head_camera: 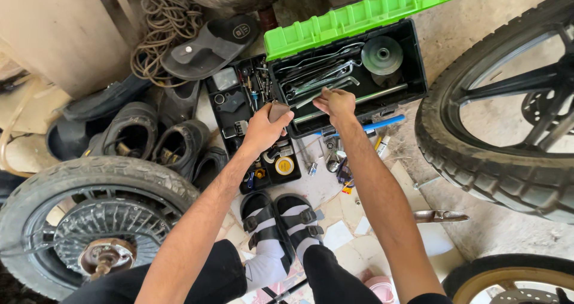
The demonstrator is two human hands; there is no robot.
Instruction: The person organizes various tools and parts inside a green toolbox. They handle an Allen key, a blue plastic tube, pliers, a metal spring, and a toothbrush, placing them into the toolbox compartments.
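My left hand (263, 127) holds a small brown flat piece (278, 109) over a black tray of small parts (230, 115). My right hand (336, 102) reaches into an open black toolbox (418, 70) with a green lid (371, 14), fingers pinched on the end of a metal tool among several wrenches (317, 76). A grey grinding disc (382, 54) lies in the box's right end. What exactly the right fingers grip is partly hidden.
A motorcycle wheel (508, 130) stands at right, another tyre with hub (89, 220) at lower left, a third rim (514, 280) at bottom right. Shoes (149, 139), a sandal (209, 46) and rope (167, 23) lie at left. Pliers (442, 216) rest on the floor by my sandalled feet (281, 220).
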